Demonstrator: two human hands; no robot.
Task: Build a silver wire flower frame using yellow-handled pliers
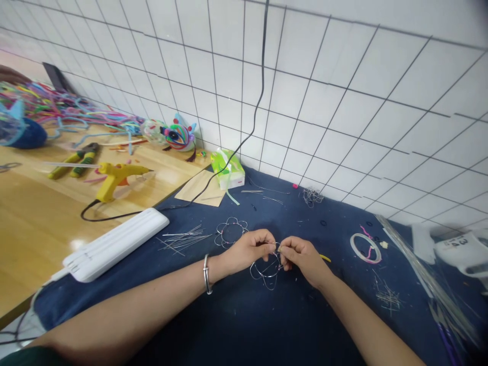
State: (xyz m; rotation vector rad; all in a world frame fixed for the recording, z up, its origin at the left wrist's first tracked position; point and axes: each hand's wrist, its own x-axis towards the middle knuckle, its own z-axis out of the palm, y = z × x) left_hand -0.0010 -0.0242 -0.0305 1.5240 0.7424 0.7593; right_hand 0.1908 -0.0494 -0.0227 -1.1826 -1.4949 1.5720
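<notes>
Both my hands meet over the dark blue cloth at a wire flower frame (270,275), a ring with looped petals. My left hand (253,249), with a silver bangle (206,274) at the wrist, pinches the upper left of the frame. Thumb and fingers of my right hand (299,255) close on the frame's upper right side. The exact bit of wire between the fingertips is too small to make out. Just beyond my left hand lies another wire flower (232,232), flat on the cloth. Left of it is a loose bunch of straight wires (183,239).
A white power strip (118,244), yellow glue gun (118,178), and pliers (76,160) are at left. A tissue pack (227,169) stands by the tiled wall. Tangled wire (312,196), a tape roll (354,245), wire scraps (388,296) and long clear strips (442,279) lie toward the right.
</notes>
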